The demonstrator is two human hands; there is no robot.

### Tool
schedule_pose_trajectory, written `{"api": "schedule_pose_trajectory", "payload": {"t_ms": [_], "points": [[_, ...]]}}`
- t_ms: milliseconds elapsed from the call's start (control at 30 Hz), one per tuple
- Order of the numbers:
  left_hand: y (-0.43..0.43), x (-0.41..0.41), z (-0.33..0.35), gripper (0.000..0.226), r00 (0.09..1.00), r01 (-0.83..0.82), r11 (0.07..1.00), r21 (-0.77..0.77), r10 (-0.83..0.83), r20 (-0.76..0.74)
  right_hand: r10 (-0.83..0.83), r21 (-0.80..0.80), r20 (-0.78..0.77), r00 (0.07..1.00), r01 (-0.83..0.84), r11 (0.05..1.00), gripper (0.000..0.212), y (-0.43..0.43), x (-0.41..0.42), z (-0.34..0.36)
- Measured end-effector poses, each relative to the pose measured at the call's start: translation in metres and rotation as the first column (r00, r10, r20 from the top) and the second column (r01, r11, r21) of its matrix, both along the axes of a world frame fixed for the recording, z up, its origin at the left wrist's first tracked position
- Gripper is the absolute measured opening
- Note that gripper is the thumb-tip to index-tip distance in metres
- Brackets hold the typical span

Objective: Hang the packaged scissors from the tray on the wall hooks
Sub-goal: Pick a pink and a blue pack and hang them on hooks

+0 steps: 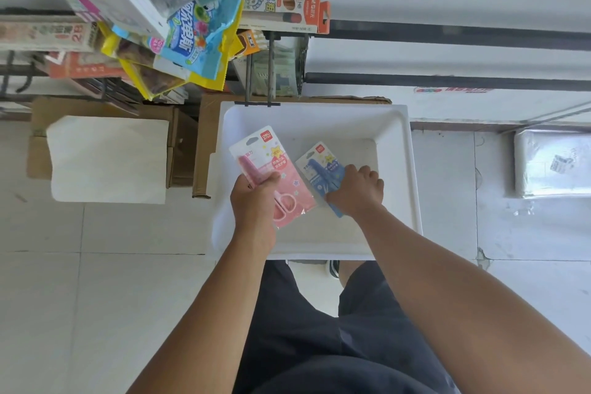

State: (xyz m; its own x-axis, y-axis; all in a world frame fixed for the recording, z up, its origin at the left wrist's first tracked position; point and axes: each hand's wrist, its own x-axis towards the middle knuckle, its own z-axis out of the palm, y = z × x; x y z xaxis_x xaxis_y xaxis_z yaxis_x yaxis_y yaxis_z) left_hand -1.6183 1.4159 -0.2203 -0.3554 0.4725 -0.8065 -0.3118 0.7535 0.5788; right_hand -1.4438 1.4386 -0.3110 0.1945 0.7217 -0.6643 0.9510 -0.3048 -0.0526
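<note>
A white tray (396, 169) sits on the floor below me. My left hand (254, 201) grips a pink packaged scissors (271, 166) by its left edge, tilted over the tray. My right hand (355, 192) is closed on a blue packaged scissors (321, 166) that lies near the tray's bottom. Two dark wall hooks (270, 70) stick out above the tray's far rim, both bare along their visible length.
Packaged stationery and a blue and yellow bag (192, 41) hang at upper left. Cardboard boxes (182, 144) with a white sheet (108, 160) stand left of the tray. A wrapped white bundle (553, 163) lies at right. My legs are below the tray.
</note>
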Motion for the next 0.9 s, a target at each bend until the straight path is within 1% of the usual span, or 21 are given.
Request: {"api": "schedule_pose_trajectory", "payload": {"t_ms": [33, 67, 100, 133, 200, 267, 333, 400, 433, 467, 567, 633, 700, 800, 900], "points": [[-0.001, 0.0, 0.001, 0.028, 1.0, 0.006, 1.0, 0.002, -0.006, 0.002, -0.028, 0.01, -0.026, 0.999, 0.029, 1.0, 0.046, -0.001, 0.001, 0.003], [-0.002, -0.001, 0.003, 0.027, 1.0, 0.014, 1.0, 0.002, -0.014, 0.003, -0.089, 0.016, -0.081, 0.993, 0.091, 0.996, 0.035, -0.003, 0.001, 0.008], [-0.003, -0.001, 0.006, 0.025, 1.0, 0.024, 1.0, 0.001, -0.024, 0.003, -0.175, 0.02, -0.159, 0.972, 0.18, 0.983, 0.025, -0.005, 0.001, 0.013], [-0.005, -0.002, 0.009, 0.023, 0.999, 0.035, 0.999, 0.003, -0.035, 0.0, -0.269, 0.024, -0.252, 0.929, 0.284, 0.958, 0.02, -0.008, 0.001, 0.018], [-0.008, -0.005, 0.017, 0.023, 0.997, 0.074, 0.997, 0.019, -0.073, -0.009, -0.427, 0.009, -0.439, 0.791, 0.479, 0.878, 0.013, -0.012, 0.001, 0.033], [-0.01, -0.007, 0.029, 0.028, 0.992, 0.129, 0.991, 0.045, -0.129, -0.015, -0.513, -0.041, -0.585, 0.628, 0.608, 0.793, 0.012, -0.016, -0.001, 0.056], [-0.012, -0.011, 0.043, 0.033, 0.985, 0.17, 0.983, 0.076, -0.169, -0.022, -0.547, -0.105, -0.704, 0.454, 0.695, 0.712, 0.016, -0.02, -0.003, 0.082], [-0.011, -0.017, 0.058, 0.033, 0.98, 0.2, 0.973, 0.113, -0.197, -0.037, -0.557, -0.193, -0.785, 0.269, 0.749, 0.634, 0.021, -0.024, -0.003, 0.105], [-0.01, -0.02, 0.066, 0.031, 0.976, 0.216, 0.967, 0.133, -0.212, -0.042, -0.552, -0.235, -0.811, 0.193, 0.756, 0.611, 0.024, -0.024, -0.003, 0.116], [-0.009, -0.024, 0.075, 0.028, 0.972, 0.234, 0.959, 0.158, -0.231, -0.04, -0.536, -0.264, -0.833, 0.14, 0.75, 0.606, 0.026, -0.023, -0.004, 0.127], [-0.002, -0.034, 0.107, 0.031, 0.95, 0.308, 0.915, 0.261, -0.309, -0.038, -0.45, -0.286, -0.892, 0.048, 0.713, 0.641, 0.029, -0.017, -0.01, 0.16], [0.003, -0.041, 0.132, 0.038, 0.931, 0.359, 0.869, 0.342, -0.362, -0.058, -0.388, -0.26, -0.921, 0.025, 0.703, 0.662, 0.032, -0.012, -0.015, 0.185], [0.006, -0.047, 0.154, 0.04, 0.904, 0.416, 0.811, 0.41, -0.419, -0.088, -0.333, -0.218, -0.942, 0.026, 0.708, 0.672, 0.035, -0.01, -0.019, 0.21], [0.008, -0.054, 0.184, 0.04, 0.867, 0.466, 0.708, 0.53, -0.486, -0.113, -0.263, -0.171, -0.965, 0.008, 0.741, 0.65, 0.036, -0.008, -0.02, 0.247], [0.008, -0.057, 0.214, 0.04, 0.847, 0.464, 0.651, 0.601, -0.524, -0.087, -0.183, -0.134, -0.983, -0.026, 0.781, 0.61, 0.035, -0.01, -0.021, 0.285]]}}
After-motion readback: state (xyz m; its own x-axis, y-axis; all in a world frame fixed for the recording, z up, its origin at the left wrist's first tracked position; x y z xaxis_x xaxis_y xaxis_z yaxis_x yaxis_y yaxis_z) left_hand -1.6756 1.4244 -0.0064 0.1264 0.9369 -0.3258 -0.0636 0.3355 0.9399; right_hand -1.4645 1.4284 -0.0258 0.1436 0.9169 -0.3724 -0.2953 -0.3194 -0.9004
